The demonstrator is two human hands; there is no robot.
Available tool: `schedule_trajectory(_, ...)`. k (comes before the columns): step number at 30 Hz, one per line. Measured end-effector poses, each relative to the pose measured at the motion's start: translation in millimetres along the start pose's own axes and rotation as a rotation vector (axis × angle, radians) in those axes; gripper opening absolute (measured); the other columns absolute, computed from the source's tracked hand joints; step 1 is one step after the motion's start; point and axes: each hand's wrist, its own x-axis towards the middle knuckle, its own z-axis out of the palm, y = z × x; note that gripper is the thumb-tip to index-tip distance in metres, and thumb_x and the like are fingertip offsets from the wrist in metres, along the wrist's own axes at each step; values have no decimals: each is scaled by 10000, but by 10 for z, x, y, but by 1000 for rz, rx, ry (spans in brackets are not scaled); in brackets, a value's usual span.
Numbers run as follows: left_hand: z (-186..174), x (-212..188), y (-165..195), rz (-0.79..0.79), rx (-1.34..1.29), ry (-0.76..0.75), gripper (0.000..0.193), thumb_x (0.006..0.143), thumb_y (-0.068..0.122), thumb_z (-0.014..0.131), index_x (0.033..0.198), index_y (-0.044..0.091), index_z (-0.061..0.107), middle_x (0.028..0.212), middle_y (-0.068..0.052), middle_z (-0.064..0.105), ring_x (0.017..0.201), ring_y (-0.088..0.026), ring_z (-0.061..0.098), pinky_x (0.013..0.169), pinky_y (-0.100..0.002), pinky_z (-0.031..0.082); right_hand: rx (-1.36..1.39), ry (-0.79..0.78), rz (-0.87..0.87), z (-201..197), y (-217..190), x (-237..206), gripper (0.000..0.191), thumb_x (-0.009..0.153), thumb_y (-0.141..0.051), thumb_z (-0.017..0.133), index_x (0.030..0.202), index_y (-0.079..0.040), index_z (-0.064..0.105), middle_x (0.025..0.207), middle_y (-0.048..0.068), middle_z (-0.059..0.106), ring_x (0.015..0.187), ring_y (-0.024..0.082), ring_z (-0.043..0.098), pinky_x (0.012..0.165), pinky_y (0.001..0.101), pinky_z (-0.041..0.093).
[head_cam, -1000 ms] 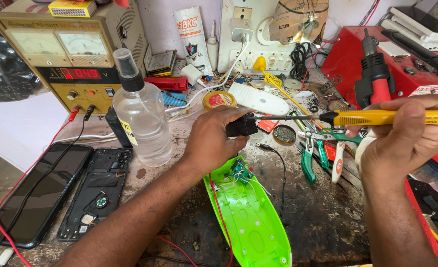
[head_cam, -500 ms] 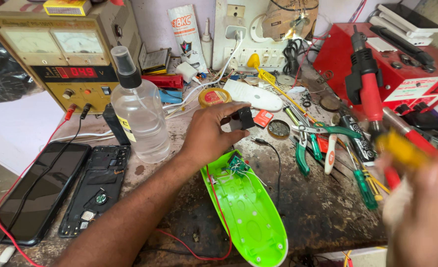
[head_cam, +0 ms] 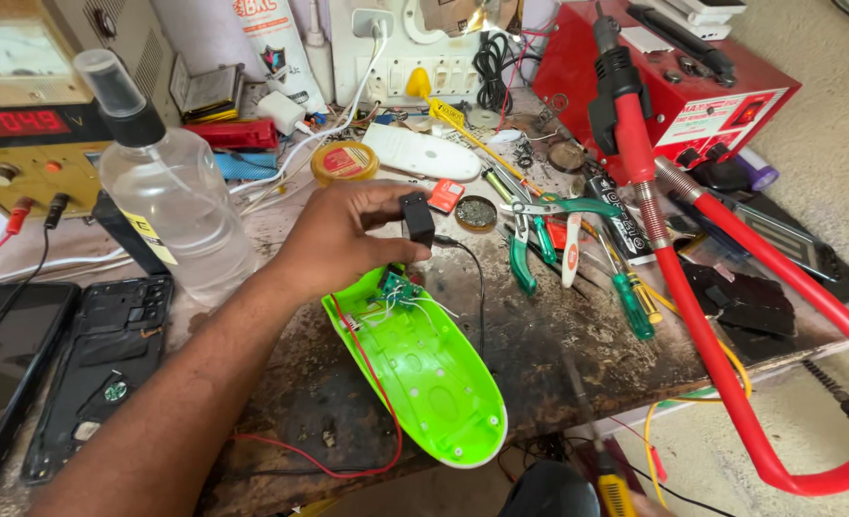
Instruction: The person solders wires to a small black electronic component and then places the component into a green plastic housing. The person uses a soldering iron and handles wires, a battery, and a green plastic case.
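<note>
A small black block [head_cam: 417,218], likely light and stiff, is pinched by its sides between the left hand [head_cam: 343,239] thumb and fingers, just above the green plastic shell [head_cam: 422,369] at the bench's [head_cam: 539,335] front edge; its thin wires look fragile; the right hand is out of view

Bottle [head_cam: 180,206] left of shell [head_cam: 419,369] (pliers [head_cam: 530,235] rt)

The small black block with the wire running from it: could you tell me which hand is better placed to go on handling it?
Probably the left. The left hand already pinches the small black block just above the green shell; the right hand is out of view.
</note>
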Motion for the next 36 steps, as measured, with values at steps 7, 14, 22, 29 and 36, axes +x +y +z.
schedule_trajectory(7,-24,12,17,-278,-120,-32,512,755,23,842,1250,22,714,1041,-45,790,917,-108,729,831,-295,616,0,190,-210,-210,-54,-22,184,1198,-114,612,1262,18,502,1085,197,615,924,283,667,894,446,582)
schedule_trajectory(14,25,18,-7,-202,51,36,559,755,13,857,1289,74,704,1078,-37,777,928,-92,682,845,-275,568,138,592,-650,-164,-660,415,183,1192,-49,622,1307,18,497,1149,202,623,996,280,679,971,456,596)
schedule_trajectory(22,14,41,-86,-217,-121,11,530,748,19,851,1249,47,681,1093,-34,770,982,-110,725,880,-295,610,432,407,-614,84,-1766,1126,218,1222,-105,594,1373,-13,467,1043,214,671,868,270,720,886,411,615)
schedule_trajectory(29,-19,36,-111,-335,-198,-72,498,847,218,805,1304,70,673,1093,-27,766,959,-116,714,849,-303,597,87,-27,-463,670,-2282,1916,554,935,110,667,1378,-92,402,1549,238,511,1269,311,681,1037,379,572)
schedule_trajectory(36,-64,42,-42,-153,-18,-46,460,984,343,705,1337,52,648,1171,-2,753,1088,-86,691,951,-272,553,47,-327,-482,970,-2444,2582,830,818,134,777,1401,-188,282,1690,147,310,1374,286,597,1064,388,531)
